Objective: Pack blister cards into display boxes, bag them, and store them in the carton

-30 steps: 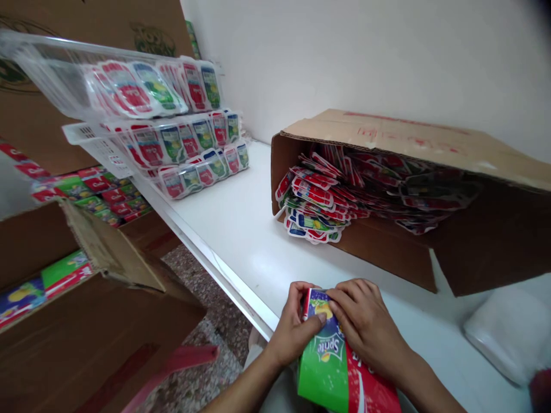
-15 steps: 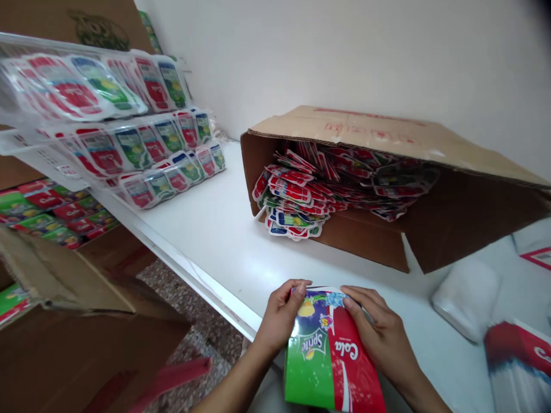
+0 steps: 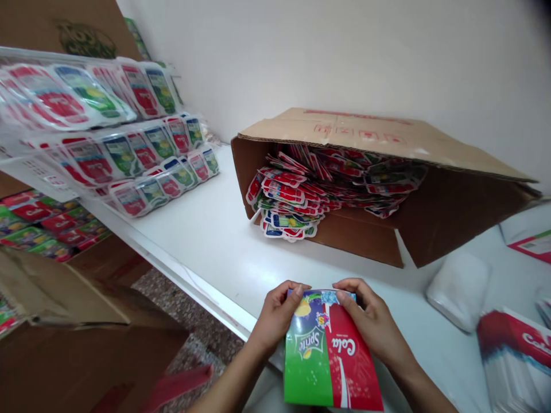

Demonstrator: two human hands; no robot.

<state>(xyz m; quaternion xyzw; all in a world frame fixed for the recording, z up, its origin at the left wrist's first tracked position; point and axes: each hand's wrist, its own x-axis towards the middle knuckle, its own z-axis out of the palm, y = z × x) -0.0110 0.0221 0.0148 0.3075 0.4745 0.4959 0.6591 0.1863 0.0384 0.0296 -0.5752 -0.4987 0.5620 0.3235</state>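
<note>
White tabletop (image 3: 202, 241), red-green box (image 3: 329, 358), held between left hand (image 3: 276, 314) and right hand (image 3: 373, 321)

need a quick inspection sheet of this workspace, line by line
surface: white table
job's things: printed box, green and red; opened carton on its side, packets inside
clutter: white bundle and red printed pack at right
hands: left hand and right hand hold the printed box near its far corners
cables: nothing seen
surroundings: pale wall behind, speckled floor at left
</note>
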